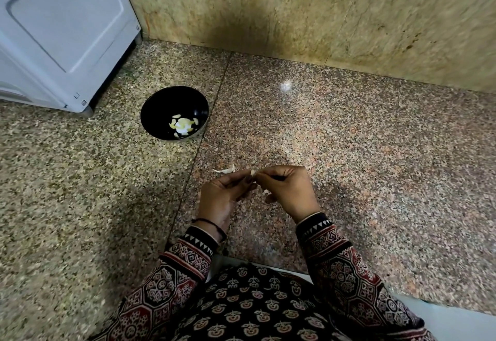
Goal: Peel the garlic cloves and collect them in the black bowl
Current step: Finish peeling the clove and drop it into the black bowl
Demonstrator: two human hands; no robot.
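A black bowl [161,104] stands on the speckled granite counter at the left, with several peeled pale garlic cloves [183,124] in its bottom. Nearer to me, over the counter's middle, my left hand [224,195] and my right hand [287,193] meet fingertip to fingertip. Between them they pinch a small garlic clove [252,172], mostly hidden by the fingers. A scrap of white garlic peel [225,170] lies on the counter just beyond my left hand. Another small white bit [266,192] shows under my right hand.
A white appliance [61,31] stands at the back left, close to the bowl. A mottled stone wall [322,13] rises along the back of the counter. The counter's front edge [442,308] runs at the lower right, by my patterned sleeves.
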